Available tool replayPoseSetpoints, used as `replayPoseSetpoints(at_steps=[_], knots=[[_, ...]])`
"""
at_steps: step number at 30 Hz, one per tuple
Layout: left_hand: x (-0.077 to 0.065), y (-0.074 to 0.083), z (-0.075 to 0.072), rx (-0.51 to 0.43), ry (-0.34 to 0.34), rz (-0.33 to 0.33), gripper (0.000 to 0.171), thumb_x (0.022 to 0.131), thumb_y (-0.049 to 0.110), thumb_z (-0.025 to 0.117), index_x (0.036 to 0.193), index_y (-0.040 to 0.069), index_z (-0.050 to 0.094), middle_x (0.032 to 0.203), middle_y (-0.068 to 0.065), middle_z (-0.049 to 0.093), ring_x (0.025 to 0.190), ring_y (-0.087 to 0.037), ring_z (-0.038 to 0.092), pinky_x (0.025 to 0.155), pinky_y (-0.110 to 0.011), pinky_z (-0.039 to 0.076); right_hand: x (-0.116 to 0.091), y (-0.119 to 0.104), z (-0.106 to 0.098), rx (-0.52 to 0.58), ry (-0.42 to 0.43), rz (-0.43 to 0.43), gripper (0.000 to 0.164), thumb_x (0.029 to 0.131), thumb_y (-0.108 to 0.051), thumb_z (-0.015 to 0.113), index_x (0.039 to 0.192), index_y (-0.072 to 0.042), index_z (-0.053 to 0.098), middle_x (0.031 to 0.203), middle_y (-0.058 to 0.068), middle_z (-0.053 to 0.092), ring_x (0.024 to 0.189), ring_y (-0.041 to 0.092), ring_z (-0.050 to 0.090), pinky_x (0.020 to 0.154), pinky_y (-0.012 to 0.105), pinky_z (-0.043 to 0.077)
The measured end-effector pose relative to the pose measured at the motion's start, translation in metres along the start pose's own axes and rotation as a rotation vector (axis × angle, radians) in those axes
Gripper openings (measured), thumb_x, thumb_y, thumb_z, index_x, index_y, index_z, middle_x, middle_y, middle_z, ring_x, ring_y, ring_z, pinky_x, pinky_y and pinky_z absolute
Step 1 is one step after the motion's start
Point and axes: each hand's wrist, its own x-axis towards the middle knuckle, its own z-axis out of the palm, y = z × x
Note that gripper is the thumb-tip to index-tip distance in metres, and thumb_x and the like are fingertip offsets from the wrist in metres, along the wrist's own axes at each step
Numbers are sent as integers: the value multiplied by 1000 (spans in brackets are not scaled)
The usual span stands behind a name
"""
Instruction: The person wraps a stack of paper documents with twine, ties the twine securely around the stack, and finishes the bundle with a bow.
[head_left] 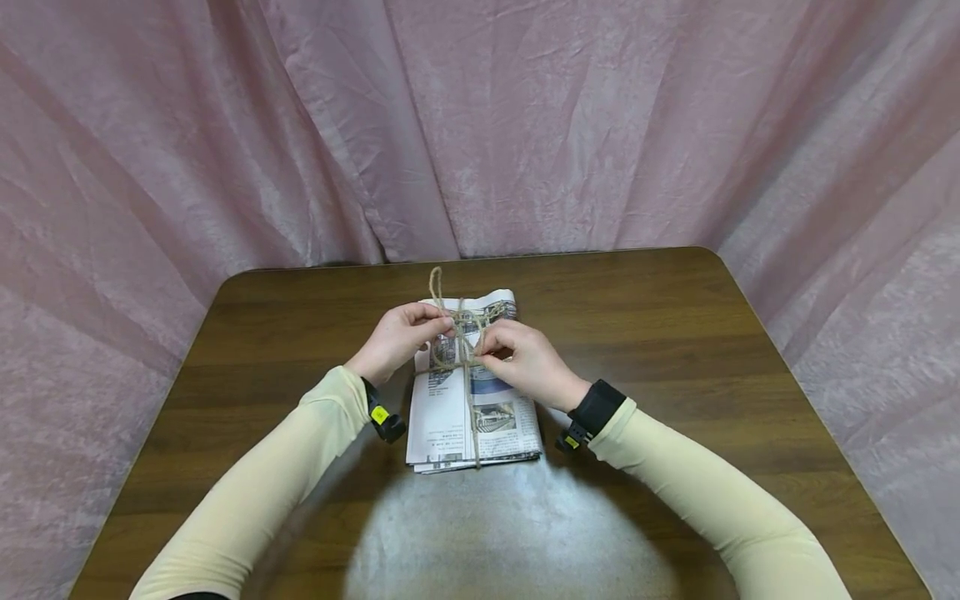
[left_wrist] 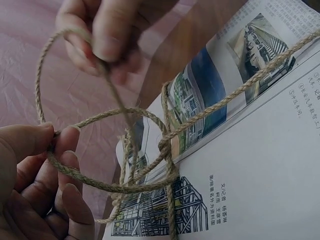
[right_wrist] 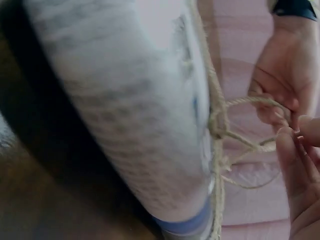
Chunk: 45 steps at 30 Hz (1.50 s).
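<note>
Head view, twine (head_left: 466,363) in left grip (head_left: 399,340), newspaper (head_left: 441,425) beneath

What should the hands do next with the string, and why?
Probably gently draw the string snugger, I'd say. The left hand pinches one part and the right hand another, while loose loops stand up above the folded newspapers, not yet pulled tight.
</note>
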Motion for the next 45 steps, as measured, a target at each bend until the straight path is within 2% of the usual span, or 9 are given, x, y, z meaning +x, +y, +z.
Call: replayPoseSetpoints(at_steps=[4,9,12,17,20,27,31,39,45], knots=[[-1,-1,0,3,3,-5,32,101,29,68,116,1,71,104,-11,74,96,-33,60,81,-43,47,-2,5,5,-107,-103,38,7,90,-14,80,95,-17,76,99,-10,67,85,13,59,73,28,48],[-2,-2,0,-3,-1,-16,33,101,29,67,117,0,70,113,-22,72,99,-34,60,85,-48,47,-8,9,-2,-109,-221,112,21,91,-12,77,112,-13,75,105,-5,68,86,14,58,72,30,48],[-4,-2,0,-13,-3,-20,33,101,28,67,118,-1,69,113,-21,72,94,-32,60,87,-52,46,-13,10,-14,-92,-212,156,25,92,-8,70,116,-12,74,104,-2,67,86,14,59,73,31,50],[-6,-4,-2,-11,-4,-20,33,101,28,67,117,0,69,105,-11,75,87,-24,58,87,-54,46,-12,19,-37,-89,-110,261,20,100,-10,63,117,-9,74,105,-1,68,85,15,60,74,35,50],[-8,-6,-3,0,-8,-19,34,101,30,67,117,0,69,104,-8,75,87,-21,59,86,-52,47,-1,25,-44,-124,-132,273,18,101,-14,64,115,-10,75,106,-2,68,87,15,60,76,36,50],[-10,-9,-3,-4,-24,-25,36,101,32,67,117,-1,68,109,-15,74,93,-24,60,85,-47,48,39,30,-31,-300,-397,143,17,97,-9,66,109,-15,77,108,-6,65,86,13,58,76,33,49],[-10,-9,-1,-28,-30,-25,34,102,28,66,118,-1,68,110,-16,72,98,-32,61,87,-52,48,55,35,-17,-333,-489,97,21,95,-6,70,109,-19,79,108,-5,61,91,13,57,79,32,48],[-11,-7,0,-40,-17,-22,23,101,25,67,113,6,70,103,-10,69,89,-20,59,86,-53,48,61,46,-1,-384,-551,-48,18,92,-8,73,104,-21,77,106,5,57,86,16,56,77,33,48],[-12,-6,1,-38,-30,-15,28,102,28,66,115,3,70,108,-15,70,92,-23,59,85,-52,48,57,44,1,-426,-494,-47,9,94,-17,75,99,-24,75,115,3,59,93,16,60,80,34,50]])
